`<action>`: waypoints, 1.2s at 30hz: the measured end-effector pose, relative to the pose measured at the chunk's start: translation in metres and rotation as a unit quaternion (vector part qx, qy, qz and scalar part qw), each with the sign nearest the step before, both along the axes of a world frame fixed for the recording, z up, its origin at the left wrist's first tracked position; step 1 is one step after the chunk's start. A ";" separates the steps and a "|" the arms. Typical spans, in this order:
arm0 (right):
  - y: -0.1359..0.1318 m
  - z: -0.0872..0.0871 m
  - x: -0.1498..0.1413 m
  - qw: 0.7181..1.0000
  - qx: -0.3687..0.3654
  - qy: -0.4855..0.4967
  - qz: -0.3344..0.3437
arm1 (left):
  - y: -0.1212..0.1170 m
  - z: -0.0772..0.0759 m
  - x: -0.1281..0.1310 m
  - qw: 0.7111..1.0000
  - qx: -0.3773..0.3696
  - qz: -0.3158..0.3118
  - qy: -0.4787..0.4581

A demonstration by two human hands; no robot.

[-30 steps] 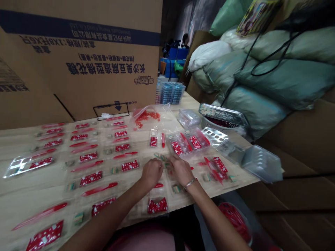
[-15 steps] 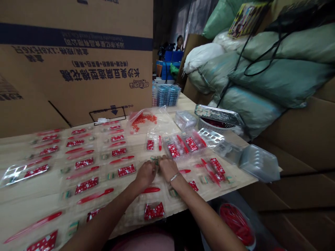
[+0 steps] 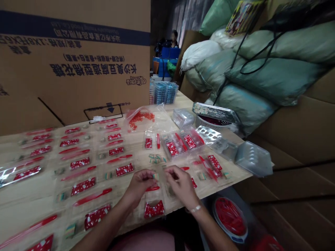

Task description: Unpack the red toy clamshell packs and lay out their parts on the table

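My left hand point(image 3: 142, 183) is closed, its fingertips pinching a small striped piece point(image 3: 155, 176) in green and yellow tones. Beside it, my right hand point(image 3: 181, 184) has its fingers drawn together; what they hold, if anything, cannot be made out. Both hands hover over clear trays with a red dotted packet point(image 3: 154, 209) and a slim red plastic piece point(image 3: 152, 188). Just beyond the fingers lies a small heap of striped pieces point(image 3: 157, 159). A larger clear tray point(image 3: 180, 146) with red packets and red slim pieces sits past my right hand.
Rows of filled clear trays with red dotted packets point(image 3: 83, 186) cover the table's left. A big carton point(image 3: 78, 87) stands behind. A bag of red-orange bits point(image 3: 142, 120), clear plastic boxes point(image 3: 253, 158) and stacked sacks point(image 3: 277, 80) lie beyond. A tub of red pieces point(image 3: 230, 216) stands below the edge.
Both hands have drawn back toward me from the striped heap and moved slightly apart. A striped piece now shows in my left fingertips. The view has shifted slightly.
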State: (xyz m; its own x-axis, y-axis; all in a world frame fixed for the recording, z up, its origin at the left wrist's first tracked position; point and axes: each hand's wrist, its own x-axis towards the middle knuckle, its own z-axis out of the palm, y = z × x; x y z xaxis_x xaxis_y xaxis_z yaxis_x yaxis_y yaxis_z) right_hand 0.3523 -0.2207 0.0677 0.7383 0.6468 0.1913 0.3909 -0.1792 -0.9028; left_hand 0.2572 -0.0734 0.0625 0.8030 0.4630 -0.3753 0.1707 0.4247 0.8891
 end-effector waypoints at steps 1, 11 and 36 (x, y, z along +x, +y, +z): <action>-0.018 0.005 0.001 0.999 -0.036 -0.016 0.010 | 0.002 0.001 -0.006 1.000 -0.007 0.002 0.011; -0.046 0.014 -0.001 0.897 -0.388 -0.197 0.081 | 0.023 0.003 -0.035 0.995 0.087 -0.014 0.049; 0.048 -0.012 -0.023 0.972 -0.095 -0.097 0.191 | 0.015 -0.002 -0.048 0.998 0.050 -0.032 0.028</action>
